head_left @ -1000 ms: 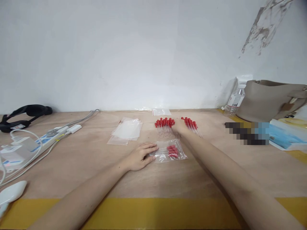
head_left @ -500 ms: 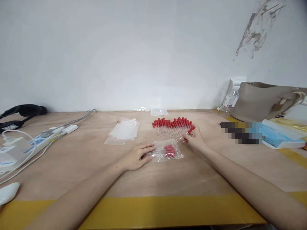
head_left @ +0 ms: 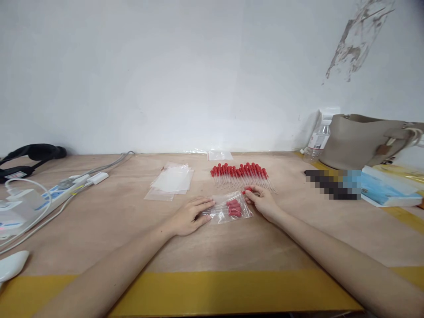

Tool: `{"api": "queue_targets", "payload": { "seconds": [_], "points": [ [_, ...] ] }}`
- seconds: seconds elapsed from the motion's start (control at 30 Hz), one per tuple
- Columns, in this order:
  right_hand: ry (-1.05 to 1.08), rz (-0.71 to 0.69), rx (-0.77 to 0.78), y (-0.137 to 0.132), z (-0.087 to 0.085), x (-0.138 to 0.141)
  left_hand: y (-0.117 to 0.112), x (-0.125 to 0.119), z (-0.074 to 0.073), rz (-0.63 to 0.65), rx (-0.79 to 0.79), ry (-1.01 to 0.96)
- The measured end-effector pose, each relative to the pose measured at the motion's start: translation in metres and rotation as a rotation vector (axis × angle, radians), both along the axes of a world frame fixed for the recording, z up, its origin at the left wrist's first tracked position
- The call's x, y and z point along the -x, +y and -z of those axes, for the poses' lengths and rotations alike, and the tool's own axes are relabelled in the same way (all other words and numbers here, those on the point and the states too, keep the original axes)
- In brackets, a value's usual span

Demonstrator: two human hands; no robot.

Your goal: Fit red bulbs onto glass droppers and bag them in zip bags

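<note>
My left hand (head_left: 189, 217) lies with its fingers apart, the tips resting on the left end of a clear zip-lock bag (head_left: 221, 217). Inside the bag are several droppers with red bulbs (head_left: 234, 209), their thin clear tubes pointing left. At the bag's right end, my right hand (head_left: 263, 202) pinches one dropper (head_left: 247, 191) by its red bulb. Its tube is hard to make out against the bag, so I cannot tell how far it is inside. Just beyond, a row of red-bulbed droppers (head_left: 239, 170) lies on the table with bulbs toward the wall.
A stack of flat clear bags (head_left: 172, 180) lies to the left, and another bag (head_left: 220, 155) by the wall. Far left are a power strip (head_left: 59, 192) with cables and a black headset (head_left: 33, 154). At right stand a bottle (head_left: 318, 141), a grey handbag (head_left: 357, 141) and a blue packet (head_left: 380, 187).
My right hand has moved left and nearer, bringing the dropper from the row's right end to the bag's right end. My left hand has stayed in place.
</note>
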State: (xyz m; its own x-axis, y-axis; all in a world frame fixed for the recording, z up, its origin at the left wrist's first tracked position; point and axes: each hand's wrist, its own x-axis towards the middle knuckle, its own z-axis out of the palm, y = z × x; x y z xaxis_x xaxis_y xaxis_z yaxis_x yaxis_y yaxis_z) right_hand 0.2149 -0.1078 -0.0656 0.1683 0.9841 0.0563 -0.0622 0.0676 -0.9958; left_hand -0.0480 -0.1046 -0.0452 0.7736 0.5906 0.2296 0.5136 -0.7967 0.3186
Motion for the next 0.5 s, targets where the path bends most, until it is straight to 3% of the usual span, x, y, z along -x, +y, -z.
{"api": "queue_targets", "payload": {
  "seconds": [0.5],
  "points": [
    [-0.162, -0.206, -0.003, -0.0059, -0.0035, 0.0031, 0.0, -0.0003, -0.0002, -0.001, -0.011, 0.008]
  ]
}}
